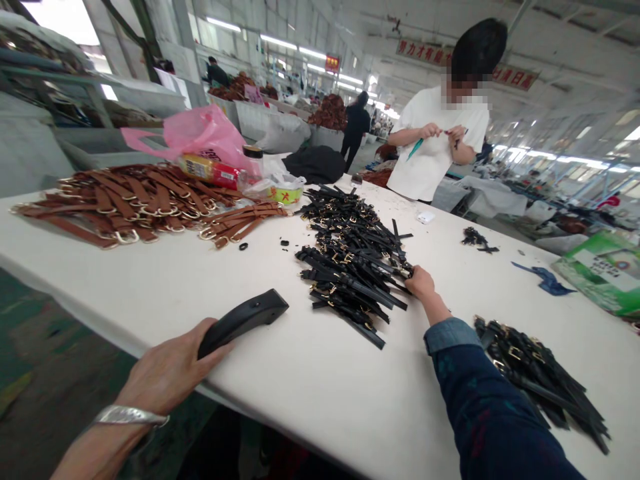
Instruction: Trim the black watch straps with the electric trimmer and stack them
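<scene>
My left hand [183, 360] is wrapped round a black, curved, hand-held tool [245, 320], held over the near edge of the table; I cannot make out its exact kind. A silver bangle circles that wrist. My right hand [423, 283] reaches to the right side of a heap of black buckle straps [350, 260], its fingers closed on the end of one strap [406, 270]. Gold-coloured buckles show throughout the heap. Nearer my right sleeve lies a second bundle of black straps [540, 373].
Brown buckle straps [135, 200] cover the table's left, beside a pink plastic bag [200, 133], a red bottle [220, 175] and a black cloth item [315, 163]. A green box [603, 273] and blue cloth [545, 277] lie right. A person [440, 133] stands across the white table [280, 387].
</scene>
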